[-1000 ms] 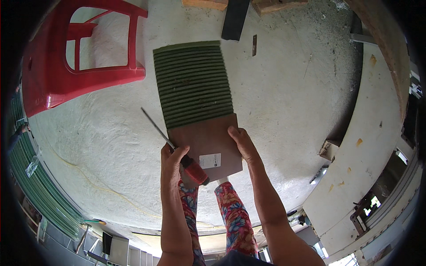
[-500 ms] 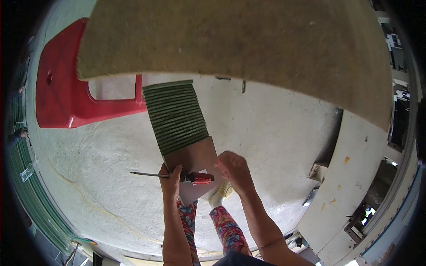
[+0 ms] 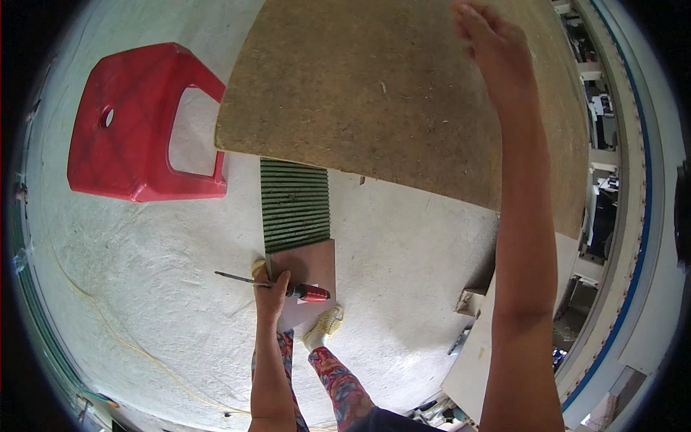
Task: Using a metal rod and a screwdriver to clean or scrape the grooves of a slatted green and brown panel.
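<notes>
Ridged board [image 3: 309,259] is in the left hand [image 3: 271,297], above the floor [image 3: 158,309], its far end hidden by the brown worktop [image 3: 360,79]. The left grip is closed on this board together with a red-handled screwdriver [image 3: 312,292]. The right hand [image 3: 498,47] is over the worktop, blurred, so I cannot tell its grip. The step seems to be one-handed holding; the next move calls for a steady left hold on both things.

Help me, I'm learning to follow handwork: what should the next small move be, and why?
Perhaps lower the right hand to the brown board: it shows in front of that surface, with no held thing visible, though contact is unclear. The left hand has both the red-handled screwdriver and the ridged panel, so the right seems freer.
</notes>
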Demonstrator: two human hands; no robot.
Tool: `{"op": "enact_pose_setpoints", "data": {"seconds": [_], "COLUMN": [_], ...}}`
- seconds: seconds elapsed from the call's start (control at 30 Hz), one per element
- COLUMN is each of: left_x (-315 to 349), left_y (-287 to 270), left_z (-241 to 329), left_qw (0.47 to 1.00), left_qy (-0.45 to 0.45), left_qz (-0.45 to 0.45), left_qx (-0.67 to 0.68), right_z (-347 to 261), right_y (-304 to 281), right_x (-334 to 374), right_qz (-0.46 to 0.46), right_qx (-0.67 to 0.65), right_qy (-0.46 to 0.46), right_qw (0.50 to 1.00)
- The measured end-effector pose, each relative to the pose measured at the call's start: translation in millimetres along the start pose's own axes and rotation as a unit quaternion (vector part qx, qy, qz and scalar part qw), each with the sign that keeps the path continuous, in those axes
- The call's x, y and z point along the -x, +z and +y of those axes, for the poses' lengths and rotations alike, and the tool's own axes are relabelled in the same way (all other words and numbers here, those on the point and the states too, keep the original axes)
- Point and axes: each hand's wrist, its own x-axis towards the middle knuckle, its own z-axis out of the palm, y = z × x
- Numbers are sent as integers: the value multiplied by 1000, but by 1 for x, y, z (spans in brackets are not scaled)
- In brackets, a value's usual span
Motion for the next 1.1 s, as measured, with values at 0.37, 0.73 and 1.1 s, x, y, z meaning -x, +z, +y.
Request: {"op": "enact_pose_setpoints", "data": {"seconds": [0.37, 0.73, 1.1], "left_x": [-12, 1, 33], "left_y": [-31, -11, 48], "left_z": [-15, -69, -167], "left_qw": [1000, 997, 994], "left_qy": [-11, -62, -103], "left_qz": [16, 22, 1], "left_qx": [2, 50, -43], "right_z": [13, 158, 330], "right_y": [47, 132, 195], "right_x": [2, 323, 464], "right_qz": [73, -271, -219], "right_qx": [129, -92, 28], "right_qy": [-86, 31, 31], "right_qw": [985, 958, 975]}}
